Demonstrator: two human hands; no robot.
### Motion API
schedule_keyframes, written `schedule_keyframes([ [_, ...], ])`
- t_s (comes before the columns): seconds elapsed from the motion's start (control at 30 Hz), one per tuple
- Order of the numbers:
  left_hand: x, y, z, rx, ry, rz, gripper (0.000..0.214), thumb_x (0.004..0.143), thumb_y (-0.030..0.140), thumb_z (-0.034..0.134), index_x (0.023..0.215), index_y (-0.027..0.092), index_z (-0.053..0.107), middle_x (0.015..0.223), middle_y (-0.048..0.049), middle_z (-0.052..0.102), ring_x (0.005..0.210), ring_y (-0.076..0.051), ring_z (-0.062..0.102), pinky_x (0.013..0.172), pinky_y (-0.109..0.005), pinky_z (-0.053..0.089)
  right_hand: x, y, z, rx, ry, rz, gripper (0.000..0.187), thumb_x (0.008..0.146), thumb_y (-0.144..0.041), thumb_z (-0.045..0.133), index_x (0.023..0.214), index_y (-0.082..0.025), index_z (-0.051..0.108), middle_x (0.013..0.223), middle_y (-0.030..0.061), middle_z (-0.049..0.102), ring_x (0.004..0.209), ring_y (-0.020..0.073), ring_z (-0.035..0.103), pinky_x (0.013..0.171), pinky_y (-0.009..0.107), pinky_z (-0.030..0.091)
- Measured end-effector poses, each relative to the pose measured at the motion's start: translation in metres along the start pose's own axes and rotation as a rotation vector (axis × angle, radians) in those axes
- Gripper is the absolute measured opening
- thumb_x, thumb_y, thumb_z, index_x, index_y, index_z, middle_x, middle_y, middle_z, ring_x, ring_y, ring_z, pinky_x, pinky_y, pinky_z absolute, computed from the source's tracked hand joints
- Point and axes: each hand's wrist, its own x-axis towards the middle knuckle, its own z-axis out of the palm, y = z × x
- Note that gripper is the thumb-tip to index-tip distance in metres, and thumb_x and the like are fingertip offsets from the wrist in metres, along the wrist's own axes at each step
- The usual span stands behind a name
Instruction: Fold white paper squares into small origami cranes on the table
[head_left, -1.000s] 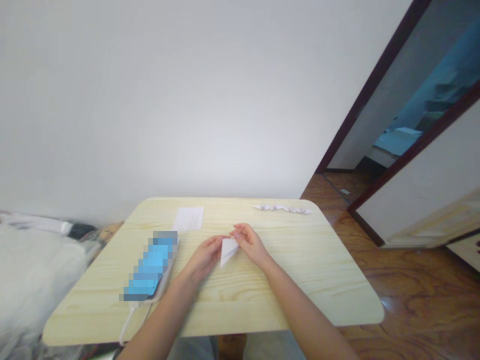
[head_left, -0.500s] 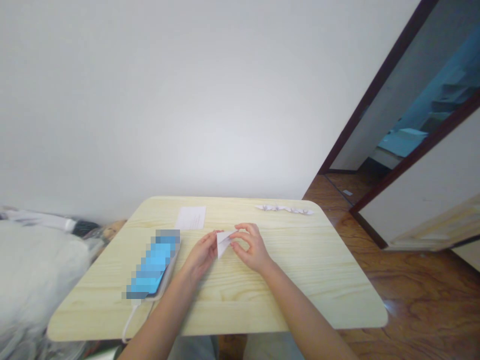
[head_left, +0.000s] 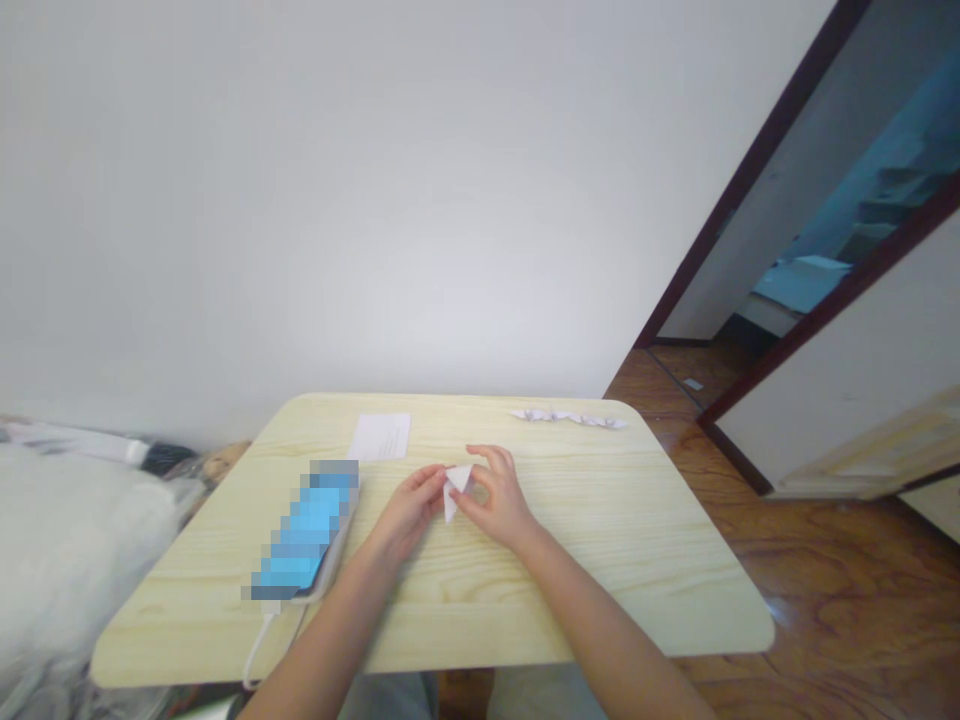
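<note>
A small white folded paper, triangular in shape, is held between both hands just above the pale wooden table. My left hand pinches its left edge with fingertips together. My right hand curls round its right side, thumb and fingers closed on the fold. Both hands sit near the middle of the table, a little toward the far side.
A phone with a white cable lies left of my hands. A white paper sheet rests near the far edge. A row of small folded paper pieces lies at the far right. A doorway opens on the right.
The paper has been folded smaller and turned more upright between the fingers. Both hands have drawn closer together around it.
</note>
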Motion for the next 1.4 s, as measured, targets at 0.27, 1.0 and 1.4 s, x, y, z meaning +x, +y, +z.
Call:
schedule_keyframes([
  [0.27,-0.001,-0.002,0.004,-0.030,0.038,0.024,0.025,0.055,0.015,0.077,0.074,0.012,0.060,0.066,-0.0017,0.066,0.058,-0.010,0.060,0.057,-0.020,0.048,-0.001,0.002,0.013,0.073,0.140,0.104,0.010,0.073,-0.027,0.061,0.080,-0.020,0.062,0.108,0.0088,0.053,0.106,0.0226,0.043,0.094,0.040,0.032],
  [1.0,0.001,-0.004,0.002,0.053,0.108,0.126,0.030,0.052,0.022,0.079,0.076,0.012,0.064,0.071,-0.0040,0.068,0.065,-0.013,0.061,0.066,-0.023,0.046,0.002,0.009,0.012,0.419,0.131,0.416,0.019,0.074,-0.033,0.055,0.078,-0.017,0.064,0.070,0.0030,0.065,0.065,0.0157,0.057,0.065,0.027,0.046],
  [1.4,0.003,-0.008,-0.001,0.307,0.156,0.257,0.029,0.057,0.027,0.075,0.080,0.013,0.068,0.072,-0.0050,0.069,0.064,-0.013,0.059,0.063,-0.022,0.044,0.001,0.009,0.010,0.410,0.096,0.425,0.023,0.078,-0.034,0.051,0.074,-0.017,0.067,0.068,0.0036,0.065,0.063,0.0162,0.057,0.059,0.026,0.044],
])
